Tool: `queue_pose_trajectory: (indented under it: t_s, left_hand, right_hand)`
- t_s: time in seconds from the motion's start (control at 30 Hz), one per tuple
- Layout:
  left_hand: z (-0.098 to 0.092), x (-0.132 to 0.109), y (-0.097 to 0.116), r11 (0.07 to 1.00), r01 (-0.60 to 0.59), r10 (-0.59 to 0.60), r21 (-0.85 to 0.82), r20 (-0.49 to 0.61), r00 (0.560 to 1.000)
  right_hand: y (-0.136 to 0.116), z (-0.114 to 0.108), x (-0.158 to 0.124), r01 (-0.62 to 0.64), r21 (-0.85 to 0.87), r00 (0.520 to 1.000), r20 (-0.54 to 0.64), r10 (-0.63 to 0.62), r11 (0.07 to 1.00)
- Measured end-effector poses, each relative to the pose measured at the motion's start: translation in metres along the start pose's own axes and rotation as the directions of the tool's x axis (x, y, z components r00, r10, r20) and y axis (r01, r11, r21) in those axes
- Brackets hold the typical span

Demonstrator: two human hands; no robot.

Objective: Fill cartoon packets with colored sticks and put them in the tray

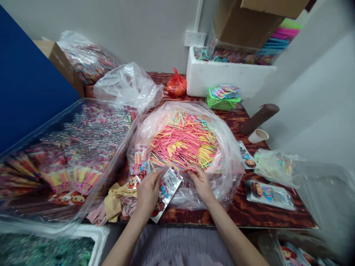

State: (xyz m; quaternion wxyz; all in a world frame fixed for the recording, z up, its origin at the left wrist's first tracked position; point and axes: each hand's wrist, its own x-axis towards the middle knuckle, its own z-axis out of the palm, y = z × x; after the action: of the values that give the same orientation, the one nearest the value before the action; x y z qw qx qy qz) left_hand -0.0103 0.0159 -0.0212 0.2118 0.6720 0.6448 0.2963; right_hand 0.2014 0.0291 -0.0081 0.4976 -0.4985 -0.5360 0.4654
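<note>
A silver printed packet [172,184] is held at its upper left side by my left hand [149,194], with the fingers closed on it. To its right, my right hand [202,184] pinches a small bundle of pink sticks [191,169], whose ends show at the fingertips. Just beyond both hands lies a large clear plastic bag [227,129], opened wide and full of loose pink, yellow and green sticks [183,138]. Left of my left hand, a filled packet of sticks [138,166] rests against the bag's edge.
A big clear tub [112,168] of filled packets stands at left. Crumpled cloths [118,203] lie by the table's front edge. To the right are a flat stack of packets [270,195], a paper cup [257,136] and a brown bottle [260,117]. Behind stands a white foam box [227,77].
</note>
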Motion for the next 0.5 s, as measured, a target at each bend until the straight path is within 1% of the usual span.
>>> queue_pose_trajectory:
  t_s: [0.1,0.17,0.23,0.3,0.37,0.43,0.5]
  left_hand:
    - [-0.006,0.001,0.0,0.996,0.041,-0.043,-0.078,-0.017,0.999]
    - [-0.012,0.002,0.003,0.98,0.05,-0.057,-0.192,-0.031,0.998]
    - [-0.019,0.004,0.006,0.934,0.116,-0.137,-0.337,-0.039,0.99]
    - [-0.023,0.007,0.009,0.838,0.224,-0.273,-0.497,-0.027,0.961]
    - [-0.026,0.01,0.012,0.7,0.293,-0.385,-0.651,0.001,0.923]
    - [-0.027,0.012,0.014,0.582,0.306,-0.429,-0.753,0.036,0.903]
    - [-0.026,0.012,0.016,0.515,0.322,-0.428,-0.795,0.087,0.9]
  right_hand:
    - [0.0,0.0,-0.003,0.0,-0.005,1.0,-0.002,0.0,1.0]
    - [-0.001,0.0,-0.004,0.007,-0.018,1.0,0.004,-0.007,1.0]
    - [-0.002,0.001,-0.006,0.014,-0.028,1.0,0.011,-0.014,1.0]
    - [-0.003,0.001,-0.007,0.023,-0.027,1.0,0.013,-0.023,0.999]
    - [-0.003,0.002,-0.008,0.028,-0.021,1.0,0.013,-0.028,0.999]
    - [-0.002,0.004,-0.008,0.031,-0.025,0.999,0.023,-0.03,0.999]
    - [-0.002,0.005,-0.009,0.031,-0.033,0.999,0.035,-0.03,0.999]
